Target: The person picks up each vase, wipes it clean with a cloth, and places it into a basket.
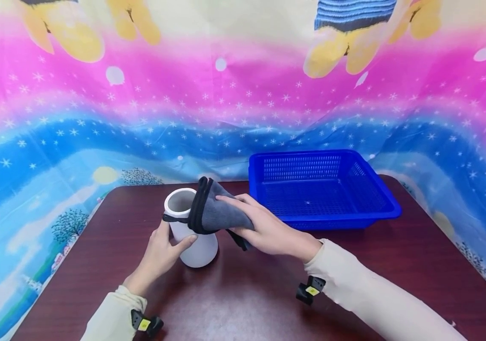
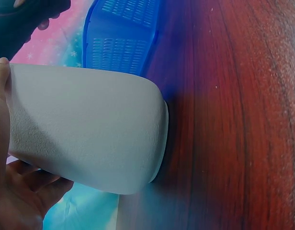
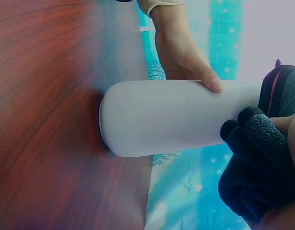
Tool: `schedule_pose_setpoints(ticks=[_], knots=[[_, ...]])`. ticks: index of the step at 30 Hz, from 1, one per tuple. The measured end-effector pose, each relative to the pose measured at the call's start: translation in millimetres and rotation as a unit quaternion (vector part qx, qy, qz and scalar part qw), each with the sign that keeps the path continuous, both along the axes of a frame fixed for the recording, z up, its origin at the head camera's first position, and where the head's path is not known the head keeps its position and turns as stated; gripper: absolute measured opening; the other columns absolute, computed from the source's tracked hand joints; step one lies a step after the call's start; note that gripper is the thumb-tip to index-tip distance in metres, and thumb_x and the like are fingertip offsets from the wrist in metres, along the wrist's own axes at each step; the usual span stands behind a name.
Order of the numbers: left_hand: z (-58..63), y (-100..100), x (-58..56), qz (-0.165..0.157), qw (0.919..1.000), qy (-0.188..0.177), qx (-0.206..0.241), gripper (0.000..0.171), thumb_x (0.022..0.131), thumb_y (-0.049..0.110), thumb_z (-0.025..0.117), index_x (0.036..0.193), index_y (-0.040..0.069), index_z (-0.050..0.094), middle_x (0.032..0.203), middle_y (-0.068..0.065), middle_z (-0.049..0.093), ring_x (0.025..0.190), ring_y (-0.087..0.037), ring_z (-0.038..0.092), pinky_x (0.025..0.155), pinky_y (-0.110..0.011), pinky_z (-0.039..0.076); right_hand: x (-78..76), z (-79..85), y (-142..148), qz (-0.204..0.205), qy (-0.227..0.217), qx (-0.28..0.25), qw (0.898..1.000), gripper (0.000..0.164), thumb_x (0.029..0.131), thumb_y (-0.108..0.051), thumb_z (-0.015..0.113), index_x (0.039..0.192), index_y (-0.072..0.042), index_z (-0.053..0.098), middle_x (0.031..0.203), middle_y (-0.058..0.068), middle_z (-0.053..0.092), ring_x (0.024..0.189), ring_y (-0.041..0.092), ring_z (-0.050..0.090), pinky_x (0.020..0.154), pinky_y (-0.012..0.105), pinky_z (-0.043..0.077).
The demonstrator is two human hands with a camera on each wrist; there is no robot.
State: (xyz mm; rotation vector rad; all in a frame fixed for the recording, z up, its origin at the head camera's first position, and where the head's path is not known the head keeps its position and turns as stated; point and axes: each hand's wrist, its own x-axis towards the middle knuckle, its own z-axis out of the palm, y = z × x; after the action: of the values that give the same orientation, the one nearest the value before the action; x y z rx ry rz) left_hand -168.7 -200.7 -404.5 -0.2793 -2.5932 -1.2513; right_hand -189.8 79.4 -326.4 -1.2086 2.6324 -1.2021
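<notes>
A white vase (image 1: 200,253) with a round open mouth stands upright on the table. My left hand (image 1: 157,253) grips its side below the rim, thumb on the near face. In the left wrist view, the smooth vase body (image 2: 90,124) fills much of the picture. A folded grey cloth (image 1: 223,213) with black edging is held in my right hand (image 1: 270,229). It lies against the right side of the vase's rim, and a dark strip of it crosses the front. The right wrist view shows the cloth (image 3: 253,172) bunched beside the vase's upper end.
Behind and to the right, a blue plastic basket (image 1: 388,206) with perforated walls stands on the dark red wooden table (image 1: 268,303). A colourful printed curtain (image 1: 234,109) hangs along the table's back and sides.
</notes>
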Motion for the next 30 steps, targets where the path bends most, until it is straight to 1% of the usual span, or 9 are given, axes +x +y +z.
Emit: schedule_pose_setpoints(ticks=[6, 12, 16, 25, 30], knots=[[0.3, -0.5, 1.4, -0.003, 0.9999, -0.011, 0.003, 0.074, 0.090, 0.033, 0.076, 0.148, 0.012, 0.037, 0.135, -0.017, 0.062, 0.118, -0.034, 0.065, 0.094, -0.054, 0.056, -6.3, -3.3, -8.3, 0.002, -0.011, 0.014, 1.000, 0.065, 0.100, -0.017, 0.062, 0.157, -0.035, 0.035, 0.142, 0.006, 0.049, 0.129, 0.019, 0.053, 0.104, 0.044, 0.050], [0.3, 0.1, 1.0, -0.007, 0.9999, -0.009, 0.007, 0.074, 0.090, 0.032, 0.076, 0.149, 0.011, 0.037, 0.138, -0.018, 0.061, 0.119, -0.035, 0.065, 0.093, -0.055, 0.057, -8.3, -7.4, -13.0, 0.005, -0.023, 0.029, 0.999, 0.071, 0.102, -0.020, 0.061, 0.159, -0.041, 0.024, 0.142, 0.007, 0.049, 0.130, 0.019, 0.052, 0.103, 0.043, 0.050], [0.7, 0.2, 0.8, -0.006, 0.9999, -0.006, 0.005, 0.072, 0.090, 0.031, 0.076, 0.148, 0.010, 0.038, 0.136, -0.018, 0.062, 0.118, -0.035, 0.065, 0.093, -0.054, 0.057, -8.8, -5.9, -14.9, 0.008, -0.025, 0.041, 0.999, 0.071, 0.102, -0.022, 0.060, 0.159, -0.041, 0.023, 0.141, 0.008, 0.049, 0.130, 0.020, 0.052, 0.104, 0.044, 0.050], [0.4, 0.2, 0.4, -0.007, 0.9999, -0.002, 0.008, 0.073, 0.089, 0.031, 0.077, 0.147, 0.011, 0.038, 0.136, -0.018, 0.062, 0.119, -0.036, 0.065, 0.094, -0.054, 0.057, -8.1, -3.0, -16.1, 0.012, -0.037, 0.056, 0.998, 0.070, 0.101, -0.022, 0.062, 0.160, -0.033, 0.026, 0.139, 0.011, 0.050, 0.128, 0.022, 0.054, 0.105, 0.045, 0.049], [0.6, 0.0, 0.0, -0.009, 0.9999, 0.003, 0.009, 0.072, 0.089, 0.030, 0.077, 0.147, 0.010, 0.039, 0.136, -0.019, 0.062, 0.119, -0.036, 0.065, 0.093, -0.054, 0.057, -7.2, -3.5, -17.1, 0.011, -0.043, 0.061, 0.997, 0.070, 0.101, -0.021, 0.062, 0.161, -0.031, 0.026, 0.139, 0.012, 0.051, 0.128, 0.023, 0.054, 0.104, 0.045, 0.050]])
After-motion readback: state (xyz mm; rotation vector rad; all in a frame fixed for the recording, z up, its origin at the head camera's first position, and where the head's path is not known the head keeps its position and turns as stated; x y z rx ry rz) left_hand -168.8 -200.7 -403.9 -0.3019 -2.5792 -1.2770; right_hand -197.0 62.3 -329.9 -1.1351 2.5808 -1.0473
